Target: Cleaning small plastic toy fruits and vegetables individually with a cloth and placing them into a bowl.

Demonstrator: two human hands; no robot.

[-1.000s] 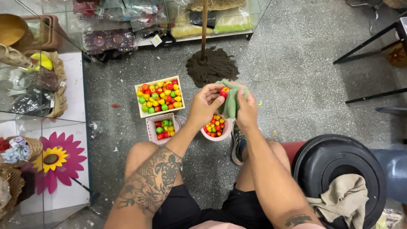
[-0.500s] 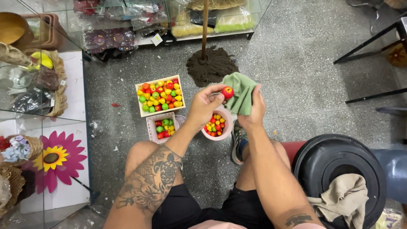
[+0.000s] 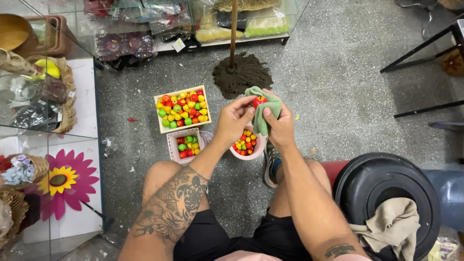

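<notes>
Head view: left hand (image 3: 233, 121) pinches red ball (image 3: 259, 101), right hand (image 3: 279, 124) clutches green cloth (image 3: 263, 116).

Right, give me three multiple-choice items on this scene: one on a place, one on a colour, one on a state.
1. Where is the mop head?
A. on the floor beyond the hands
B. in the black tub
C. on the person's lap

2. What colour is the cloth in the right hand?
A. blue
B. green
C. white

3. What is the state of the red ball?
A. lying in the pink bowl
B. lying loose on the floor
C. held up by the left hand against the cloth

Answers:
1. A, it lies on the grey floor past the wooden box of balls.
2. B, the folded cloth is plainly green.
3. C, the left fingers pinch it above the pink bowl, with the cloth wrapped around it.
</notes>
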